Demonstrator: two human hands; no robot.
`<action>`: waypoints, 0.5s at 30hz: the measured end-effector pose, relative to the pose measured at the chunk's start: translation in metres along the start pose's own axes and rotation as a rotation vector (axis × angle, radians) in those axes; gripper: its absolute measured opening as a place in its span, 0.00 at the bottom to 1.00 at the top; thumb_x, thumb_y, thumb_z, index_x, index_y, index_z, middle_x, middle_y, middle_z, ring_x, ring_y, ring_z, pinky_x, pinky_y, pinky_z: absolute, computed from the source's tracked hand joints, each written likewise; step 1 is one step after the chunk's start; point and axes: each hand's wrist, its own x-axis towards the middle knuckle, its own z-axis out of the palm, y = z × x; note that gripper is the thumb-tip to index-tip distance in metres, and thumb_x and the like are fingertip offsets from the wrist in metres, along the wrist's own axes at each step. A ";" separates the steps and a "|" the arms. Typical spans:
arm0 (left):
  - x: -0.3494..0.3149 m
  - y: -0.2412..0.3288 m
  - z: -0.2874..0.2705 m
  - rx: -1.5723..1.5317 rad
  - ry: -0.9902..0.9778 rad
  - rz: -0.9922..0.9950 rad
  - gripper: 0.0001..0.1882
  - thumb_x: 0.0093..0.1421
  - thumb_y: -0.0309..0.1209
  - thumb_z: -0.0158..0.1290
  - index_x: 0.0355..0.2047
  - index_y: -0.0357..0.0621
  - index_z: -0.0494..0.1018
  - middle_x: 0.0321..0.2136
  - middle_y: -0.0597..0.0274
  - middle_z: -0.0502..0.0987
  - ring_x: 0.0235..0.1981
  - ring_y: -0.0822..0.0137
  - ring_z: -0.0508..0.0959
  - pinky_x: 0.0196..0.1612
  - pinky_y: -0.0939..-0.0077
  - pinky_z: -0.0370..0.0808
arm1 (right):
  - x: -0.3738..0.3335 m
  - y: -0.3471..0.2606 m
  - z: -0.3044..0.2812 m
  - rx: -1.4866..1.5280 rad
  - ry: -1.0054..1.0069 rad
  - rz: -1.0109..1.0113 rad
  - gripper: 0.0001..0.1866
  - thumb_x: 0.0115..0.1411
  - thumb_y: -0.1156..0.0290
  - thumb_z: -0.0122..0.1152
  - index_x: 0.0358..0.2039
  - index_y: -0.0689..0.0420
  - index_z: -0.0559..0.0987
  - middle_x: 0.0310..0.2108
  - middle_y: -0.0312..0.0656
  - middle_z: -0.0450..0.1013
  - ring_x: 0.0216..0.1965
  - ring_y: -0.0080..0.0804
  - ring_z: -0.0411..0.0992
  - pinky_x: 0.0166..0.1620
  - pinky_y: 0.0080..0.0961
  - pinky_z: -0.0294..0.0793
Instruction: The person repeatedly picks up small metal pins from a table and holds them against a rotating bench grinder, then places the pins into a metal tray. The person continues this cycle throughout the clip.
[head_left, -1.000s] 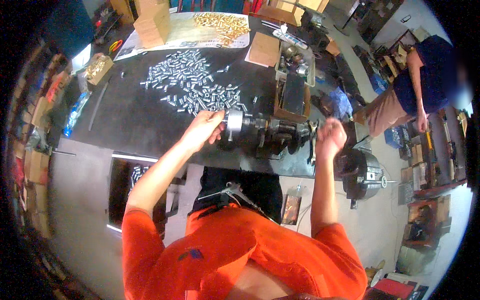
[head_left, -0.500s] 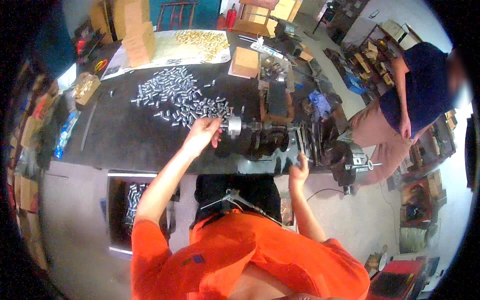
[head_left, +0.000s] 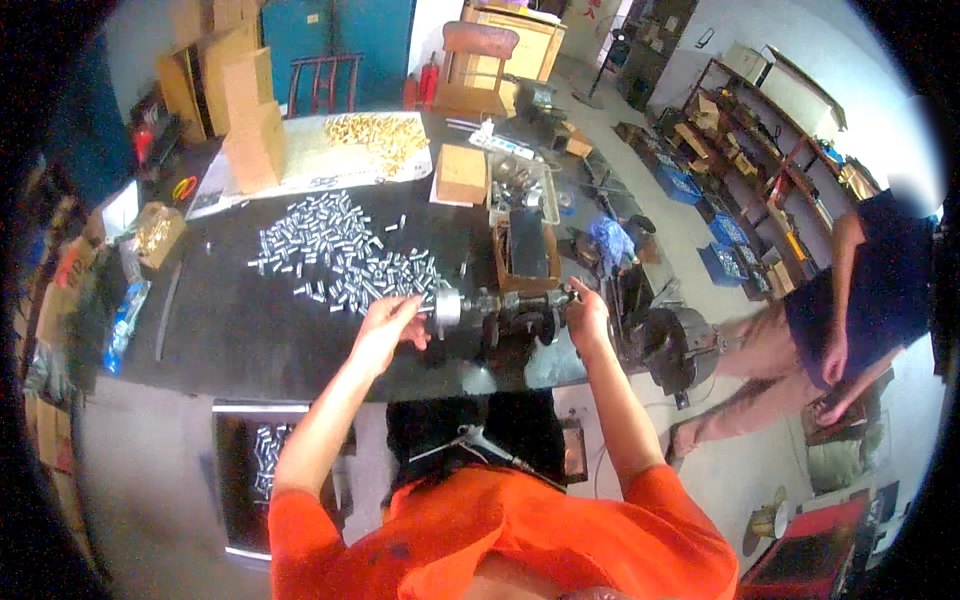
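My left hand (head_left: 388,332) is closed in a pinch right beside the round silver chuck (head_left: 447,312) of a small bench machine. What its fingers hold at the chuck's face is too small to make out. At the machine's other end my right hand (head_left: 588,318) is closed, its fingertips against the end of the dark machine body (head_left: 522,314). The part under those fingers is hidden. A wide pile of short silver metal cylinders (head_left: 325,240) lies on the dark bench beyond my left hand.
Brass-coloured pieces (head_left: 375,132) lie on a white sheet by stacked cardboard boxes (head_left: 255,140). A carton (head_left: 462,174) and a parts tray (head_left: 523,190) stand behind the machine. To the right are a vise (head_left: 675,345), a blue rag (head_left: 610,240) and another person (head_left: 850,290).
My right hand has moved up and left, from a lever to the machine's end. My left hand stays beside the chuck. The view has tilted up, and the other person has shifted.
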 end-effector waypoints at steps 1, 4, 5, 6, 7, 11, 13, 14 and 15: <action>0.000 0.001 0.001 -0.029 0.012 -0.028 0.17 0.57 0.38 0.47 0.24 0.32 0.67 0.16 0.58 0.70 0.14 0.67 0.72 0.23 0.75 0.73 | 0.008 0.000 -0.006 0.074 -0.041 -0.060 0.20 0.58 0.70 0.37 0.52 0.58 0.64 0.19 0.34 0.60 0.19 0.21 0.59 0.22 0.17 0.58; -0.007 -0.001 -0.008 -0.010 0.040 -0.007 0.16 0.57 0.37 0.47 0.28 0.31 0.68 0.19 0.56 0.71 0.17 0.65 0.73 0.23 0.73 0.73 | -0.015 0.000 0.000 0.212 -0.149 -0.169 0.20 0.57 0.69 0.39 0.49 0.59 0.65 0.42 0.41 0.65 0.46 0.33 0.62 0.49 0.29 0.59; -0.009 -0.001 -0.008 -0.025 0.053 -0.011 0.15 0.57 0.36 0.46 0.28 0.31 0.68 0.19 0.56 0.71 0.18 0.64 0.74 0.23 0.73 0.73 | -0.031 -0.003 -0.002 0.257 -0.160 -0.216 0.20 0.57 0.68 0.40 0.49 0.60 0.65 0.46 0.42 0.64 0.51 0.35 0.60 0.54 0.33 0.55; -0.009 -0.001 -0.009 -0.060 0.056 -0.038 0.12 0.56 0.32 0.47 0.30 0.31 0.68 0.20 0.55 0.72 0.20 0.63 0.75 0.26 0.71 0.74 | -0.036 -0.002 -0.012 0.331 -0.179 -0.232 0.20 0.56 0.66 0.41 0.48 0.61 0.65 0.45 0.43 0.64 0.50 0.35 0.60 0.54 0.34 0.56; -0.012 0.000 -0.007 -0.084 0.070 0.005 0.12 0.56 0.31 0.48 0.31 0.31 0.68 0.20 0.55 0.72 0.21 0.63 0.75 0.27 0.70 0.75 | -0.041 -0.001 -0.025 0.404 -0.199 -0.249 0.20 0.56 0.65 0.41 0.47 0.62 0.66 0.44 0.43 0.64 0.50 0.36 0.60 0.54 0.35 0.56; -0.045 -0.010 -0.008 -0.151 0.097 0.063 0.11 0.52 0.26 0.51 0.34 0.31 0.67 0.24 0.54 0.73 0.25 0.61 0.76 0.33 0.68 0.75 | -0.087 0.040 -0.081 0.139 -0.111 -0.406 0.18 0.48 0.74 0.47 0.41 0.66 0.71 0.40 0.48 0.69 0.42 0.37 0.69 0.48 0.33 0.66; -0.066 -0.030 -0.010 -0.175 0.167 0.036 0.11 0.51 0.25 0.51 0.33 0.32 0.66 0.25 0.55 0.72 0.26 0.61 0.75 0.33 0.67 0.74 | -0.111 0.081 -0.111 -0.244 -0.130 -0.446 0.18 0.47 0.77 0.45 0.40 0.65 0.72 0.38 0.45 0.71 0.39 0.35 0.70 0.44 0.30 0.69; -0.075 -0.044 -0.015 -0.200 0.182 -0.018 0.10 0.50 0.25 0.51 0.32 0.33 0.67 0.28 0.54 0.71 0.26 0.63 0.74 0.32 0.71 0.74 | -0.118 0.102 -0.122 -0.462 -0.235 -0.314 0.21 0.44 0.78 0.47 0.42 0.64 0.72 0.40 0.45 0.70 0.40 0.35 0.70 0.44 0.29 0.68; -0.087 -0.051 -0.010 -0.228 0.187 -0.079 0.11 0.49 0.26 0.52 0.32 0.33 0.68 0.30 0.54 0.71 0.27 0.64 0.73 0.31 0.72 0.73 | -0.128 0.121 -0.129 -0.672 -0.333 -0.163 0.23 0.42 0.78 0.48 0.43 0.62 0.72 0.42 0.46 0.70 0.42 0.35 0.69 0.45 0.28 0.68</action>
